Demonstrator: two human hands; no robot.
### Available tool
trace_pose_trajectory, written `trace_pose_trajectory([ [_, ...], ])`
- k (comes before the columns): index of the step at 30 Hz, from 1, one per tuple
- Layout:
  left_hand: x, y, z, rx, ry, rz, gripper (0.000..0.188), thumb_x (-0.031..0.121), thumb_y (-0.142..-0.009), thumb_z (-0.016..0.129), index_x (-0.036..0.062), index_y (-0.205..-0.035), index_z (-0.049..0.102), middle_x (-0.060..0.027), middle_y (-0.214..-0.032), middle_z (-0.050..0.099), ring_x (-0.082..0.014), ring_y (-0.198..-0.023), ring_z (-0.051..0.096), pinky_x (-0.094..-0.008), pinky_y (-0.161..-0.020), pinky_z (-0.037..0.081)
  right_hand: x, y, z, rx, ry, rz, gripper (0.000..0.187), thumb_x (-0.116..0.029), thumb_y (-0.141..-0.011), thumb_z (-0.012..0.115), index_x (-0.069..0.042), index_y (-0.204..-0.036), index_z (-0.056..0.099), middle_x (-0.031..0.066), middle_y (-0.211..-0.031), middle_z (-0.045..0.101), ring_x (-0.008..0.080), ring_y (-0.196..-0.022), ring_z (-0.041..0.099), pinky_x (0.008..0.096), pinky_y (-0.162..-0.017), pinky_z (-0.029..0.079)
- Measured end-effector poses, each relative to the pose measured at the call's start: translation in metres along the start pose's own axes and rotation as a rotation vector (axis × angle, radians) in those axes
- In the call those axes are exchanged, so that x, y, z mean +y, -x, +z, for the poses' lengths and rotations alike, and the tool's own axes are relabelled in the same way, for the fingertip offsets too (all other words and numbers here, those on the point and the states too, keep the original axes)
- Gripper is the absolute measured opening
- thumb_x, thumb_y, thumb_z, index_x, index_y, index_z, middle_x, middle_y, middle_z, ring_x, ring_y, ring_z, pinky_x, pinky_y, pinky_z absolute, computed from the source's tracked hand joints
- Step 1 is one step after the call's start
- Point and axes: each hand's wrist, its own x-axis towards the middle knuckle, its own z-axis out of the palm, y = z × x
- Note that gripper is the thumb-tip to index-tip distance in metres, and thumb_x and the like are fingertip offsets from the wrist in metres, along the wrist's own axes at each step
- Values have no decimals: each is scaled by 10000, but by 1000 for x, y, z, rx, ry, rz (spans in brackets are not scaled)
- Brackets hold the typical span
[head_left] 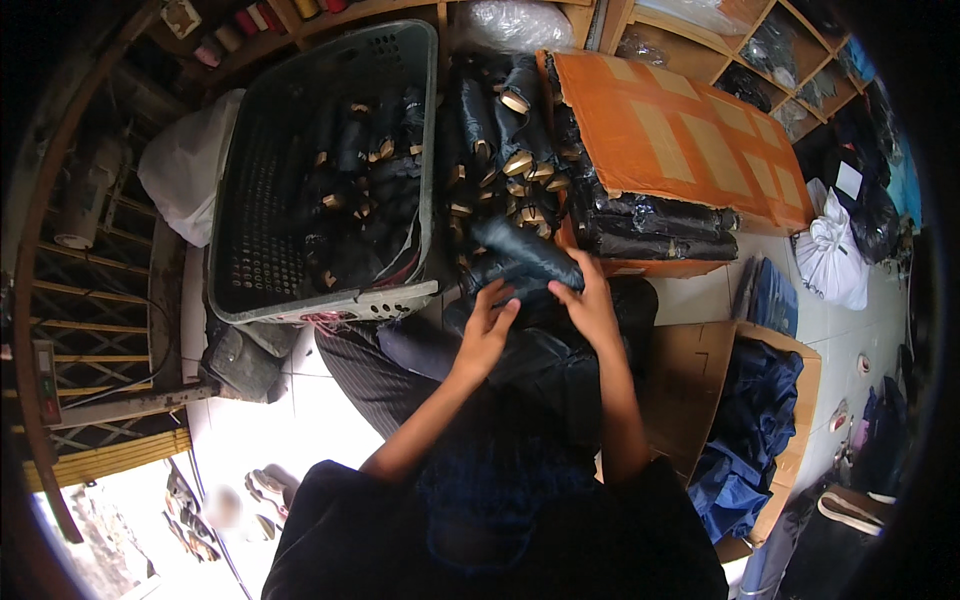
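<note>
A dark blue-grey rolled bundle (525,252) of smooth cloth lies slanted over my lap. My right hand (592,308) is closed round its right end, thumb on the near side. Just below and left of it, my left hand (484,332) has its fingers and thumb bent together against dark material. What that hand pinches is hard to make out against the dark lap. Beyond my hands lies a pile of similar dark rolls (480,115), many with pale tan ends. More such rolls (352,145) lie inside a large dark green plastic basket (428,110) at my left.
An orange cardboard box (690,140) with tan tape and black plastic-wrapped packs (655,230) stands ahead right. Near my right elbow, an open carton (680,385) holds blue cloth (745,430). Shelves (700,30) line the back; a metal lattice gate (95,310) stands left.
</note>
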Motion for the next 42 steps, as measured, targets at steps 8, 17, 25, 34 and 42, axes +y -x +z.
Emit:
trace_pose_trajectory([
  [8,-14,42,-57,-106,-274,-57,255,116,-949,553,-9,-1171,556,-105,-1096,645,-177,-1045,597,-287,-898,451,37,-22,72,-46,360,-275,389,2,-796,644,-71,-1170,569,192,-1273,454,410,-1169,452,463,-965,415],
  [17,-48,26,-56,-123,-1093,356,458,125,-790,674,90,-1227,540,-98,-1322,480,-311,-1119,514,-400,-912,438,24,48,31,-261,227,-91,140,-99,-834,640,-49,-960,605,149,-927,589,368,-933,570,446,-785,476],
  [25,-42,-1,-51,76,-617,613,271,-16,-798,657,41,-1060,618,-114,-894,642,-259,-756,643,-323,-661,493,-6,45,60,-135,61,-267,362,-129,-800,718,-12,-1115,584,136,-988,597,285,-924,596,379,-819,487],
  [34,50,47,-25,207,-45,372,186,-38,-840,646,-4,-1022,629,-79,-974,644,-105,-847,586,-232,-734,463,-68,28,20,-310,-740,57,348,95,-758,691,-19,-1046,534,16,-967,554,59,-862,526,200,-741,441],
  [42,90,48,-43,62,-423,505,102,-2,-809,665,-6,-910,654,-106,-1006,650,-179,-875,623,-281,-764,483,-104,28,14,-405,-715,-31,453,115,-766,661,11,-1183,519,75,-1091,595,126,-1005,571,261,-880,467],
])
